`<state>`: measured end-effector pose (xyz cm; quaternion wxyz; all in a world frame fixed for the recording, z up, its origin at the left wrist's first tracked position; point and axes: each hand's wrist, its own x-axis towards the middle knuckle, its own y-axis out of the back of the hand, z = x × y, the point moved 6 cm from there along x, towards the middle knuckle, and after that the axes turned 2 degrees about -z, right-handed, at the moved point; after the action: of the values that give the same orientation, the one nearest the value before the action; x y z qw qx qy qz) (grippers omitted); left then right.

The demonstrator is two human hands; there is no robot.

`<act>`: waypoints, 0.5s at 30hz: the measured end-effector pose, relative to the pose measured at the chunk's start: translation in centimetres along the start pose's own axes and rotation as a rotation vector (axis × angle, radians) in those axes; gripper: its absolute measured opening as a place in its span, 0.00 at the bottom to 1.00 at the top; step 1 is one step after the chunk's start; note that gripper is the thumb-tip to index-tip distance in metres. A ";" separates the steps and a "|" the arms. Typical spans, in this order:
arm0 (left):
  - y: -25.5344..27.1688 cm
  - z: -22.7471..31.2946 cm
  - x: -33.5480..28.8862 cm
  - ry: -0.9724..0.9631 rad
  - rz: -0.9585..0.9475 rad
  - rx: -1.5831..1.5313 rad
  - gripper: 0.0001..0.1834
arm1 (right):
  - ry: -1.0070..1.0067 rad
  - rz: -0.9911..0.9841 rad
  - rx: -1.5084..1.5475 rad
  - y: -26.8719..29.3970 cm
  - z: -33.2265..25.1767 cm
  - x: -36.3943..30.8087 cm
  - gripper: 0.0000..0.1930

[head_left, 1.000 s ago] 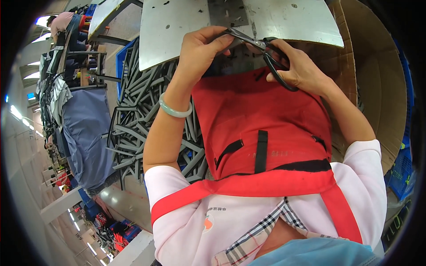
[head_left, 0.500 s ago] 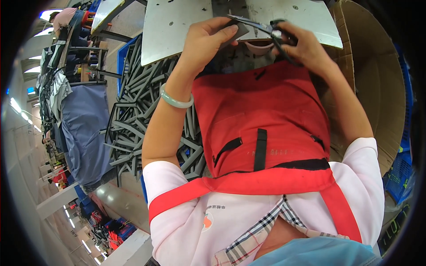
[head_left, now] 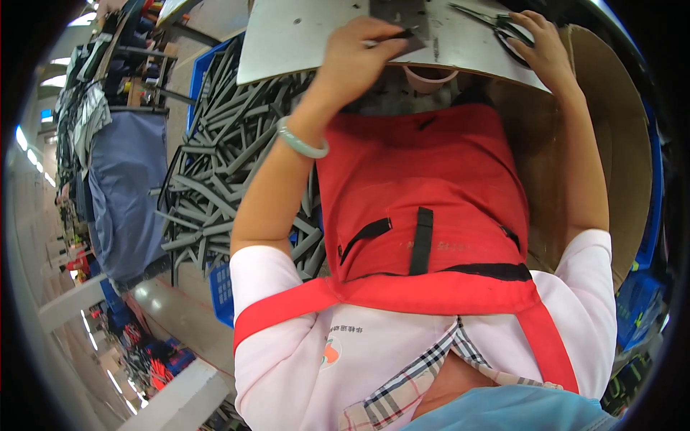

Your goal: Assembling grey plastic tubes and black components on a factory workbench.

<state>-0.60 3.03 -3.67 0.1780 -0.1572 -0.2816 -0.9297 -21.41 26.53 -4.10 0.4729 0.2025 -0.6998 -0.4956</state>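
Observation:
My left hand (head_left: 359,61), slightly blurred, pinches a small dark grey flat piece (head_left: 412,47) between thumb and fingers above the white tabletop. A bit of black shows at its fingertips. My right hand (head_left: 544,49) is at the right of the table, with fingers and thumb curled at the dark handles of a pair of scissors (head_left: 496,21). The scissors lie close to the table surface, their blades pointing left, away from the grey piece.
The white tabletop (head_left: 287,47) has a curved front edge above my red apron (head_left: 431,179). Under that edge is a pinkish bowl (head_left: 430,80). A blue crate (head_left: 223,291) piled with grey strips (head_left: 215,179) stands left; a large cardboard box (head_left: 611,144) stands right.
The scissors have moved right with my right hand, away from the grey piece and down toward the tabletop. My left hand has shifted slightly right, still pinching the piece.

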 end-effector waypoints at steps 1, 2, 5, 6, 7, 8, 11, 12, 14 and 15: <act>-0.6 1.1 -0.4 -0.073 0.033 0.069 0.13 | 0.031 -0.006 0.019 1.1 -2.9 0.1 0.23; -1.7 3.0 -0.9 -0.064 0.079 0.003 0.12 | -0.020 -0.214 0.491 1.0 -5.8 -0.3 0.24; -6.6 6.2 -1.5 -0.313 0.213 -0.158 0.07 | -0.230 -0.344 1.352 -0.2 -12.3 -3.6 0.18; -6.9 8.0 -2.0 -0.402 0.235 -0.035 0.09 | -0.156 -0.293 1.246 -1.3 -10.3 -4.8 0.17; -6.4 7.9 -2.8 -0.328 0.243 -0.004 0.10 | -0.383 -0.184 1.375 -1.1 -9.9 -5.2 0.13; -5.8 7.4 -3.6 -0.254 0.250 0.030 0.10 | -0.531 -0.208 1.270 0.0 -9.1 -4.7 0.12; -4.8 3.1 -5.7 0.162 -0.245 0.256 0.14 | -0.454 0.203 1.384 4.6 -2.0 -6.5 0.15; -5.1 2.0 -7.2 0.132 -0.324 0.254 0.14 | -0.576 0.117 1.555 4.8 0.5 -7.5 0.17; -6.6 0.3 -10.6 0.166 -0.482 0.013 0.13 | -0.659 0.018 1.629 3.5 4.3 -9.7 0.19; -7.5 0.6 -11.9 0.221 -0.543 -0.100 0.12 | -0.698 0.011 1.327 3.7 3.5 -10.0 0.20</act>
<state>6.90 12.06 -11.35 -0.0556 0.0172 -0.2461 -0.9675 -19.04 37.40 -5.61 0.0046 0.2726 -0.9621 -0.0025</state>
